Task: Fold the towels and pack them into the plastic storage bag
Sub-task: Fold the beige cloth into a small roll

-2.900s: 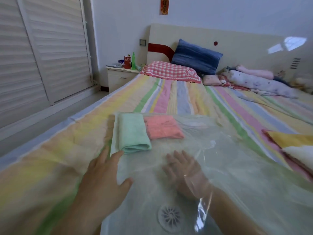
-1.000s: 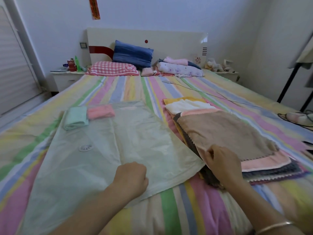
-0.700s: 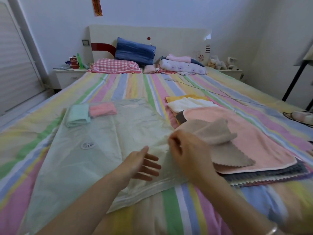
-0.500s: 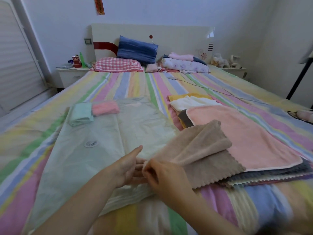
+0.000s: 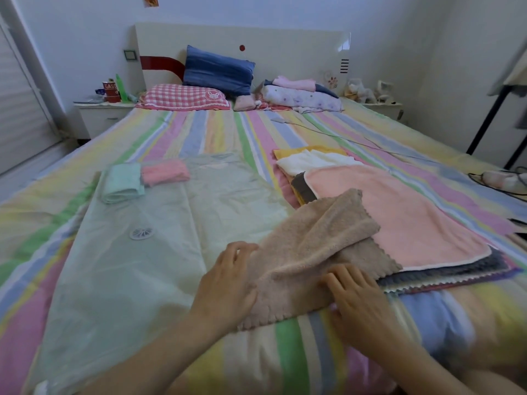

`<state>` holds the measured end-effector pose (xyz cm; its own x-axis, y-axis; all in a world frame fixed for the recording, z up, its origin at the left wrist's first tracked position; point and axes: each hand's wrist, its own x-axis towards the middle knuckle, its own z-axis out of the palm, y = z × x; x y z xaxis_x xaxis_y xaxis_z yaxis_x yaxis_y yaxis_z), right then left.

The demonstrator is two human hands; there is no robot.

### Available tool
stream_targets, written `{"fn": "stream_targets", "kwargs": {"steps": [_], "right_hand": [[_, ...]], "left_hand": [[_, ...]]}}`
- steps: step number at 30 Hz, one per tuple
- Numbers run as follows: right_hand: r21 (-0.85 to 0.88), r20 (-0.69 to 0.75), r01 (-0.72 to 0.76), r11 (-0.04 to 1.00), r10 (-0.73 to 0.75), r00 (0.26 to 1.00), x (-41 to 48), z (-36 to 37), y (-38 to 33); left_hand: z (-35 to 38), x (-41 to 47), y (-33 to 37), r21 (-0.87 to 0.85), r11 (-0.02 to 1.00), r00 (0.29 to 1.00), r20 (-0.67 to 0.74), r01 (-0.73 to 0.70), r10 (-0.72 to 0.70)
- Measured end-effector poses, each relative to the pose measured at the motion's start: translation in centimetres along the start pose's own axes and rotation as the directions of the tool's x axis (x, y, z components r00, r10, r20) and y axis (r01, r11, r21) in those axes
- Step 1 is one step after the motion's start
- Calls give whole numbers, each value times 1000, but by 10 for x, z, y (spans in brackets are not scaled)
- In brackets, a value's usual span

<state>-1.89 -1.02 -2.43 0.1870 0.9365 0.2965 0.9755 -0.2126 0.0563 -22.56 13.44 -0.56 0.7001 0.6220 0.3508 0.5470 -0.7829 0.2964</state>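
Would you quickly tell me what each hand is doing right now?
Left hand: at the edge of the tan towel; grip cannot be told.
Right hand: open, pressing flat on the towel.
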Motion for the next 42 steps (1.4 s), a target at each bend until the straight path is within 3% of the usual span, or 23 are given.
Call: {"fn": "stream_targets", "kwargs": {"steps": [2, 4, 6, 8, 13, 16, 19, 22, 25, 27, 30, 33, 35, 38, 42], "right_hand": [[-87, -64, -29, 996, 24, 998, 1, 1, 8], [-136, -148, -81, 987, 61, 987, 6, -1, 14], [-144, -221, -120, 982, 86, 972, 12, -3, 19], [-99, -302, -128, 987, 93, 949, 18, -10, 20], [81, -473, -65, 995, 96, 876, 20, -51, 1], [122, -390, -26, 992, 72, 918, 18, -68, -4], [95, -188, 51, 994, -33, 982, 18, -84, -7], [203, 129, 12, 979, -39, 991, 21, -98, -12], [276, 170, -54, 960, 7, 985, 33, -103, -13], [424, 129, -127, 897, 79, 989, 49, -102, -12], [667, 154, -224, 711, 162, 975, 91, -92, -20], [705, 227, -346, 619, 265, 937, 145, -69, -30], [729, 299, -450, 516, 352, 887, 180, -56, -34], [848, 264, -433, 307, 462, 846, 229, -58, -39], [963, -9, -129, 235, 511, 859, 271, -107, -40]], "left_hand": [[0, -6, 10, 25, 964, 962, -73, -263, 264], [5, -10, 17, 91, 924, 928, 29, -372, 371], [13, -12, 21, 144, 946, 945, 196, -292, 261], [20, -11, 20, 159, 972, 957, 263, -172, 126], [9, 2, 16, 5, 1000, 997, 69, 30, -30], [-16, 7, -8, -151, 961, 973, 60, 231, -224], [-50, 9, -40, -420, 820, 920, 120, 388, -374], [-87, 5, -64, -550, 697, 885, 228, 461, -405], [-115, 1, -94, -589, 619, 848, 269, 520, -457], [-128, 1, -115, -589, 573, 805, 261, 570, -533], [-134, 8, -137, -641, 429, 728, 315, 636, -609], [-129, 25, -156, -746, 121, 645, 468, 654, -604], [-128, 41, -170, -803, -29, 618, 480, 596, -623], [-148, 77, -179, -906, -20, 640, 315, 424, -701], [-204, 121, -170, -979, 150, 740, 2, 139, -673]]}}
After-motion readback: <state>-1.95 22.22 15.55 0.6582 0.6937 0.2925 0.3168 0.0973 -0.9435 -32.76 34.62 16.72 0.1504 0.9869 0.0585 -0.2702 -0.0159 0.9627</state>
